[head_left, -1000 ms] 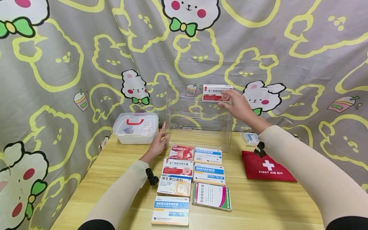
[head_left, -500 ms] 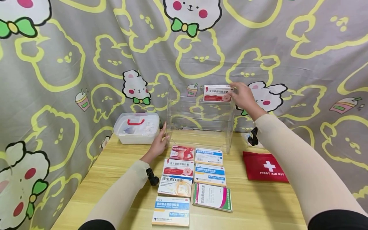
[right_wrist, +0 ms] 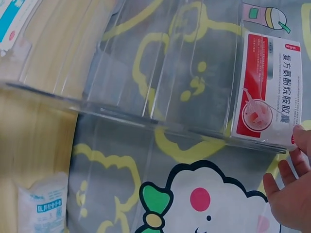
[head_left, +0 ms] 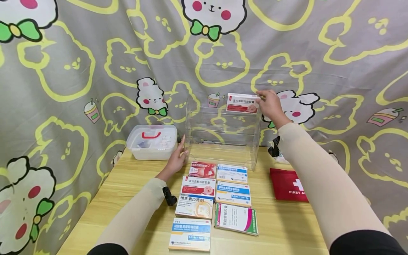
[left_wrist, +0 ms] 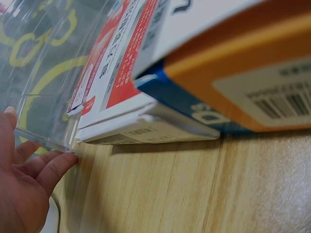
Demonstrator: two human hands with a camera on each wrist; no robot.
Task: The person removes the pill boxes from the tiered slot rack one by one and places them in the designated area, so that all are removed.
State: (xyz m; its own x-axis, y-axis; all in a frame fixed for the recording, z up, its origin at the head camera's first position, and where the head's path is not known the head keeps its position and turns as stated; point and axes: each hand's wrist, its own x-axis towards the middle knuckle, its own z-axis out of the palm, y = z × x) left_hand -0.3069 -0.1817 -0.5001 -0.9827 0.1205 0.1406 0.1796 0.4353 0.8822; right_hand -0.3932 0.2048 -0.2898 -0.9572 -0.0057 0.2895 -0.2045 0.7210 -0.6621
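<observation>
A clear tiered rack [head_left: 220, 139] stands at the back of the table. On its top tier, at the right end, stands a white-and-red medicine box [head_left: 243, 103]. My right hand [head_left: 270, 105] holds that box by its upper right corner; in the right wrist view a fingertip overlaps the corner while the other fingers spread past the end. My left hand [head_left: 177, 158] rests against the rack's left side, its fingers extended. Before the rack lie a red box [head_left: 202, 169], another white-and-red box [head_left: 198, 186], a vitamin D box [head_left: 194, 206], several blue-and-white boxes [head_left: 189, 234] and a green-and-magenta packet [head_left: 236, 218].
Left of the rack sits a lidded translucent case [head_left: 152, 142] with a red handle. At the right lies a red first aid pouch [head_left: 287, 186], partly behind the right sleeve. A small plastic packet [right_wrist: 43, 206] is on the table behind that arm. A patterned curtain [head_left: 153, 49] hangs behind.
My right hand has shifted from the front of the box to its upper right corner. The right forearm now covers more of the red pouch. My left hand stays at the rack.
</observation>
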